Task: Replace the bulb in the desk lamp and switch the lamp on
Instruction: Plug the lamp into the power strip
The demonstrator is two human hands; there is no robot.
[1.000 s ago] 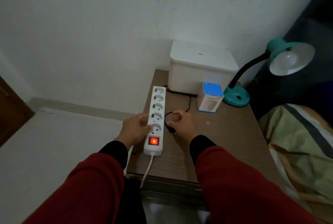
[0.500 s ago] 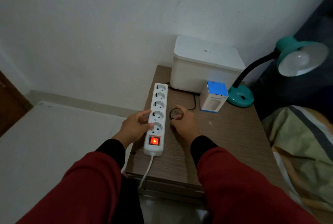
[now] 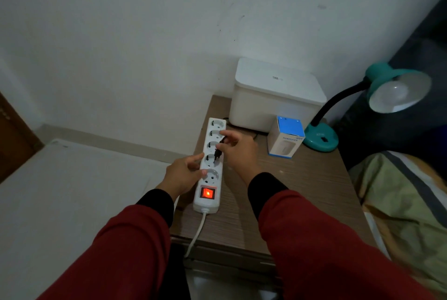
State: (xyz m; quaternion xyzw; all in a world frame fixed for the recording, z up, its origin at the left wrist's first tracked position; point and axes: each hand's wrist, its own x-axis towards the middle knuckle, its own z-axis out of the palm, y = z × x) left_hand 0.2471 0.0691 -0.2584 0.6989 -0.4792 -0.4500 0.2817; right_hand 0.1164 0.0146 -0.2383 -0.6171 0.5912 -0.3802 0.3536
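Note:
A teal desk lamp (image 3: pixel 321 139) stands at the back right of the wooden bedside table (image 3: pixel 302 186). Its shade holds a white bulb (image 3: pixel 396 93), which is unlit. A white power strip (image 3: pixel 210 166) lies along the table's left side, and its red switch (image 3: pixel 207 193) glows. My left hand (image 3: pixel 185 174) presses on the strip's left edge. My right hand (image 3: pixel 238 151) pinches the lamp's black plug (image 3: pixel 218 153), whose pins point down at the second socket from the switch. I cannot tell whether the pins are inside the socket.
A white lidded box (image 3: pixel 275 96) stands against the wall at the table's back. In front of it is a small blue-topped bulb carton (image 3: pixel 286 139). A bed with a striped cover (image 3: pixel 406 200) borders the table on the right. The strip's white cable (image 3: pixel 197 234) hangs over the front edge.
My right hand has lifted the black plug off the table and carried it left, over the power strip. My left hand has stayed on the strip.

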